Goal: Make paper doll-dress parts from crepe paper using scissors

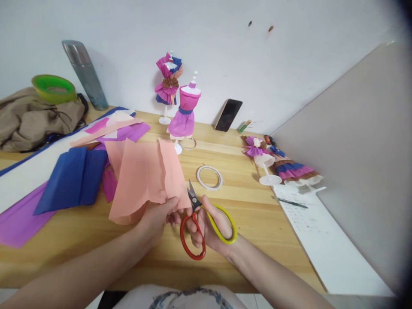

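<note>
Wooden table against a white wall. Left hand fingers pinched together on the lower edge of a peach crepe-paper sheet, lifted just off the tabletop. Right hand fingers closed through the red-and-yellow scissors, blades slightly apart at the paper's corner. Judgement: keep the sheet taut, feed deep into the blades. Tape ring and paper-dress mannequins stand behind.
</note>
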The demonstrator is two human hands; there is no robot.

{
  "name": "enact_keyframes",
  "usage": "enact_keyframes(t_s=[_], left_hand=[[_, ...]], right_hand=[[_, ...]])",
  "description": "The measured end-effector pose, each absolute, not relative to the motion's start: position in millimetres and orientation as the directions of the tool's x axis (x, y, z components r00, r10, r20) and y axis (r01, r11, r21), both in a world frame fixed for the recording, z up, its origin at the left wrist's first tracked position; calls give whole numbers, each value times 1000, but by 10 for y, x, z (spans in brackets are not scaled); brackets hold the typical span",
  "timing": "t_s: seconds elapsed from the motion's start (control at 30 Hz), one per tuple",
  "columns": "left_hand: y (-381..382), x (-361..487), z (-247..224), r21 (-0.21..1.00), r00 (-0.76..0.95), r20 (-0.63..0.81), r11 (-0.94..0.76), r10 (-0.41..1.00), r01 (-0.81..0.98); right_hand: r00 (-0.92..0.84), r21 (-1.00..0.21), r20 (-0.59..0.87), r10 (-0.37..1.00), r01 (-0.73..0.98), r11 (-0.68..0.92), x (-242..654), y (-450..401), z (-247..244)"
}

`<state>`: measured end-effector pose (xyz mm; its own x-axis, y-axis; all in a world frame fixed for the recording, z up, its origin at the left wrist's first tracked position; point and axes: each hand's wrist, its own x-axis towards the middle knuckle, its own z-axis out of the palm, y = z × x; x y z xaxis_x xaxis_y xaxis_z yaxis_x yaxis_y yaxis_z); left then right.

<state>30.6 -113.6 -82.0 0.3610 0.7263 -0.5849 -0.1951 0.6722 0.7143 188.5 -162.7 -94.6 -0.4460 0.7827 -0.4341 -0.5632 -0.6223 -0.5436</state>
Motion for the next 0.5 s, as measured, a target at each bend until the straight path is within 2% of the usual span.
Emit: enact_keyframes(t_s=[0.27,0.5], left_hand=[[-1139,328,-811,767,286,-560,617,778,-178],[-1155,332,-800,758,234,-583,624,778,-190]], right_hand=[[-469,-583,-443,764,-496,-643,1907,-1545,-957],[-501,-541,-446,742,-510,-669,1891,-1555,-931]])
